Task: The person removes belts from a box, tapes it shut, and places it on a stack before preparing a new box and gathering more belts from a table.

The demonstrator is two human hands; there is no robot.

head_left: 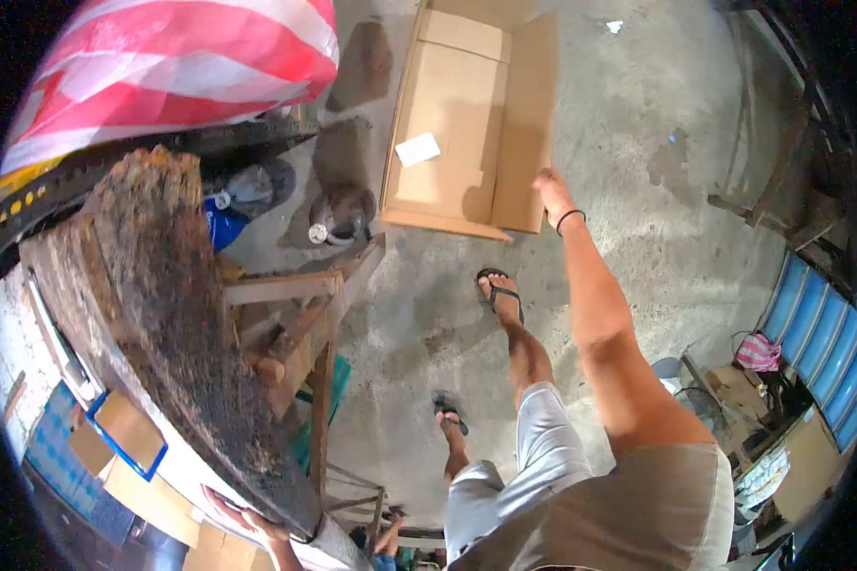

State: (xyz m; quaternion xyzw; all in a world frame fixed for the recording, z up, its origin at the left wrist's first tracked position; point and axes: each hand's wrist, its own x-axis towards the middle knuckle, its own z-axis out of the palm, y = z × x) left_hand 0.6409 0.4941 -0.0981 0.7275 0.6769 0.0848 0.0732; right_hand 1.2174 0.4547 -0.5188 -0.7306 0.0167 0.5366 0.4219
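My right hand (555, 197) is closed on the right side flap of a large open cardboard box (452, 105), at its near corner. A small white rectangle (417, 149) shows on the box's inner bottom. At the lower left my left hand (243, 516) lies with its fingers stretched out along the white edge of a workbench, beside a brown cardboard piece (229, 550). Part of that hand is cut off by the frame.
A dark, worn wooden slab (181, 324) runs along the bench at left. Beyond it bulges a red-and-white striped bag (181, 57). Clear plastic bags (343, 214) lie on the concrete floor (638, 190). Blue corrugated panels (819, 314) and clutter stand at right. Another person's leg (388, 538) shows below.
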